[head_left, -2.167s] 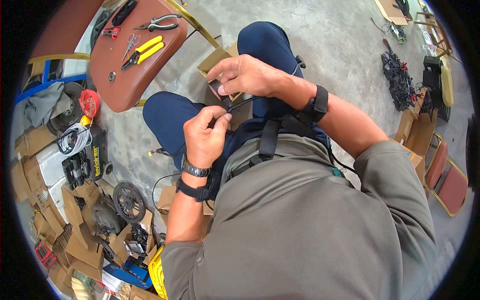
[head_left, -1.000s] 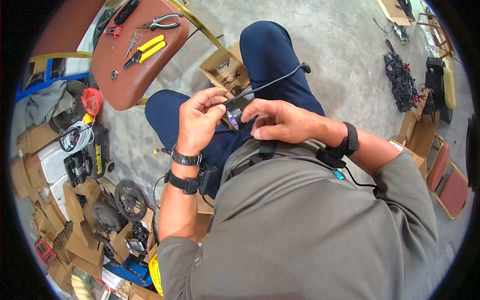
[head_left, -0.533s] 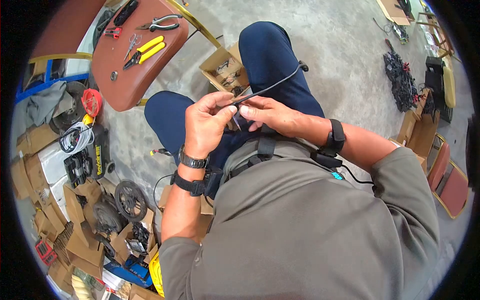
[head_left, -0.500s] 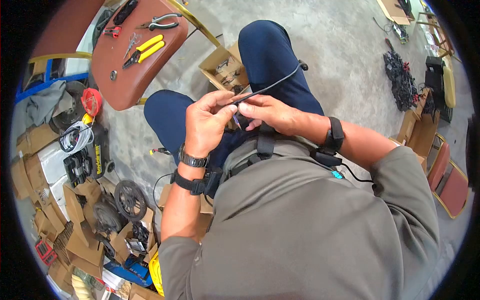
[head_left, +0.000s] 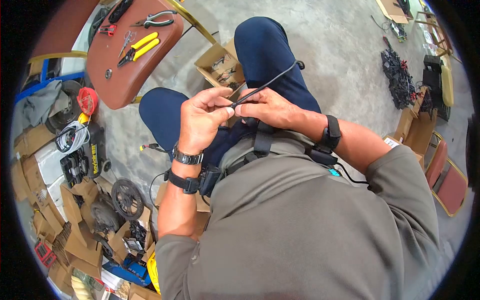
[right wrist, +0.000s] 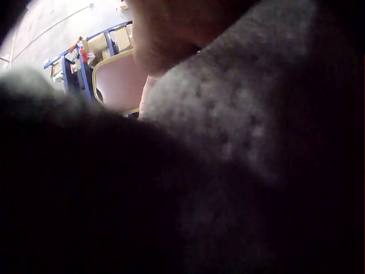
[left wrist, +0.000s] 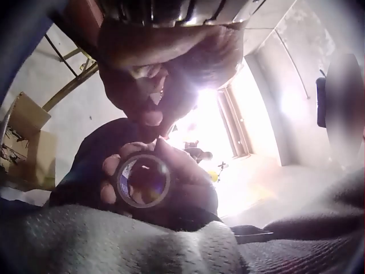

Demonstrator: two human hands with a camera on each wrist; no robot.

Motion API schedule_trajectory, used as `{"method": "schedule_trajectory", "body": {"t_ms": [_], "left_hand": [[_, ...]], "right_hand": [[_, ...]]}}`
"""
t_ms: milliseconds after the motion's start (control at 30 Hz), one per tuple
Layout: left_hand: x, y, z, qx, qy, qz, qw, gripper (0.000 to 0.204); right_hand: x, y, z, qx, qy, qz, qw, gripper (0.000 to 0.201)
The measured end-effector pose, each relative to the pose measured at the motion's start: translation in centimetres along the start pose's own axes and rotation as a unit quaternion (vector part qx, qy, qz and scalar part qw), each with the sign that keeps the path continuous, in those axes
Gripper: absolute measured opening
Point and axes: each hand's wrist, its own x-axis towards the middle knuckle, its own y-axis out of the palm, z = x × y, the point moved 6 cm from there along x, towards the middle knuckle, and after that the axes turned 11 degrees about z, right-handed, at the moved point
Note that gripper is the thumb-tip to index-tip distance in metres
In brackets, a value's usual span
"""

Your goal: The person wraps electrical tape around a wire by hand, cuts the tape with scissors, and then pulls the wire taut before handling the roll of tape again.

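Note:
In the head view, a thin black cable (head_left: 270,82) runs from the fingers over one knee. My left hand (head_left: 202,117) pinches its near end between thumb and fingers. Close against it, my right hand (head_left: 267,107) has its thumb by the same stretch of cable. A roll of tape (left wrist: 126,176) with a purplish core shows in the left wrist view, its ring facing the camera and the right hand's fingers curled round it. The head view hides that roll beneath the hands. Dark cloth fills most of the right wrist view.
A cardboard box (head_left: 218,65) with small parts stands on the floor beyond the knees. On a brown chair seat (head_left: 127,82) lie yellow-handled wire strippers (head_left: 139,49), pliers (head_left: 155,20) and scissors (head_left: 128,41). Cartons and wheels (head_left: 128,199) crowd the left floor.
The right hand went from over the box to beside the left hand. The tape roll, between the hands a second ago, is now under the right hand, and its purplish part no longer shows from above.

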Motion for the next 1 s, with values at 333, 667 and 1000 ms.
{"method": "schedule_trajectory", "body": {"t_ms": [333, 667, 1000], "left_hand": [[-0.6, 0.7, 0.1, 0.018, 0.027, -0.044, 0.999, 0.036], [-1.1, 0.5, -2.4, 0.276, 0.15, -0.073, 0.946, 0.033], [-2.0, 2.3, -3.3, 0.428, 0.244, -0.065, 0.868, 0.037]], "right_hand": [[0.8, -0.1, -1.4, -0.03, -0.013, -0.01, 0.999, 0.034], [-1.8, 0.4, 2.5, -0.238, 0.023, 0.123, 0.963, 0.034], [3.6, -2.7, 7.5, -0.408, -0.016, 0.108, 0.906, 0.032]]}}
